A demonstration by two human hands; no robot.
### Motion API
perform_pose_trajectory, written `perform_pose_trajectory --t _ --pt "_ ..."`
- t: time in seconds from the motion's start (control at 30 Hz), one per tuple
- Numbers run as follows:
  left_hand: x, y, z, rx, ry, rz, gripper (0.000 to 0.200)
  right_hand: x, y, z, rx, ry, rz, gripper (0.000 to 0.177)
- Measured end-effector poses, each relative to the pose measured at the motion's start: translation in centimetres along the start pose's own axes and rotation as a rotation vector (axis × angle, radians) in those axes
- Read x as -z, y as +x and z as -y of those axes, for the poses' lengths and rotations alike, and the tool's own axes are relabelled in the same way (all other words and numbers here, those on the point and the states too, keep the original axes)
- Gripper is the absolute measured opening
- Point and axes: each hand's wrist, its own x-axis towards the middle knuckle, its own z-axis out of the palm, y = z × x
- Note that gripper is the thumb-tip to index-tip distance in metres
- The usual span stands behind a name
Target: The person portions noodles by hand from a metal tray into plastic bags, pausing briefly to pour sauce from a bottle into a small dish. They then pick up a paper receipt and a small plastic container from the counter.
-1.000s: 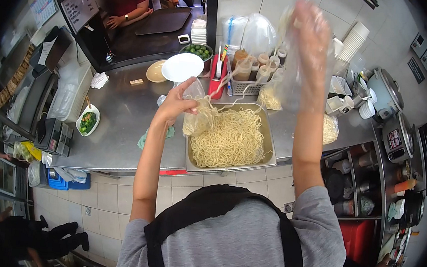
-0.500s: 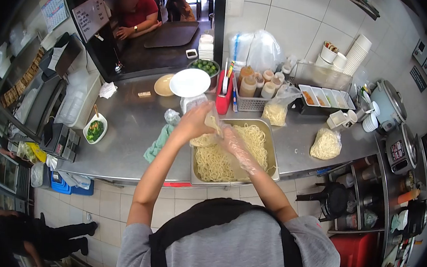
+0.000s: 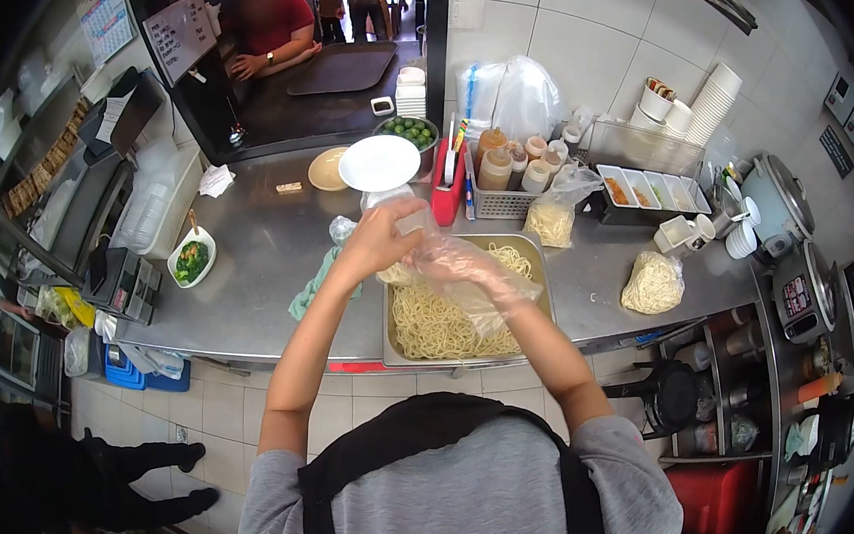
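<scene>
Noodles (image 3: pixel 443 323) fill a rectangular metal tray (image 3: pixel 389 349) on the steel counter. Above its upper left part, my bare left hand (image 3: pixel 385 236) has its fingers bent and pressed round the top of a clear plastic bag (image 3: pixel 419 216). My right hand (image 3: pixel 462 266), covered by a loose clear plastic glove, reaches in beside it over the noodles; its fingertips are hidden in the plastic. Some noodles seem to show in the bag under my left hand. A white plate (image 3: pixel 380 164) is just beyond my hands, and a green cloth (image 3: pixel 317 286) lies left of the tray.
Behind the tray are a red holder (image 3: pixel 448 183), a basket of sauce bottles (image 3: pixel 504 206) and a bagged noodle portion (image 3: pixel 550 222). Another noodle bag (image 3: pixel 653 286) lies right. A bowl of greens (image 3: pixel 191 257) sits left. One person (image 3: pixel 275 34) leans at the window; another (image 3: pixel 130 470) stands lower left.
My right hand has moved up and left, closer to my left hand, and its plastic glove hangs more loosely. My left hand has shifted slightly left. The person at lower left has moved right.
</scene>
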Motion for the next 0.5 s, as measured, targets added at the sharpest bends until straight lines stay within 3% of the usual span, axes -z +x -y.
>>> perform_pose_trajectory --t 0.03,0.13,0.23,0.3,0.37,0.43,0.5 --pt "-0.4 0.0 0.6 -0.04 0.052 -0.015 0.041 -1.1 0.8 -1.9 -0.013 -0.079 0.123 0.033" --pt "-2.8 1.4 6.1 -0.283 0.241 -0.223 0.033 0.1 0.1 0.4 -0.04 -0.388 0.276 0.031" --pt "-3.1 1.0 5.3 -0.212 0.16 -0.238 0.034 -0.9 2.2 -2.3 -0.066 -0.559 0.318 0.024" --pt "-1.5 0.6 2.9 -0.161 0.116 -0.136 0.037 -4.1 5.5 -11.9 0.11 0.075 -0.088 0.018" --pt "-0.7 0.1 2.0 -0.062 -0.009 -0.012 0.041 -1.9 5.6 -13.2 0.177 0.191 -0.132 0.013" --pt "0.0 0.3 2.3 -0.035 -0.042 0.033 0.043 5.6 4.0 -5.9 0.188 0.051 0.029 0.019" --pt "0.2 0.7 3.6 0.046 -0.087 0.153 0.045 8.3 2.7 -2.4 0.18 0.291 0.068 0.03"
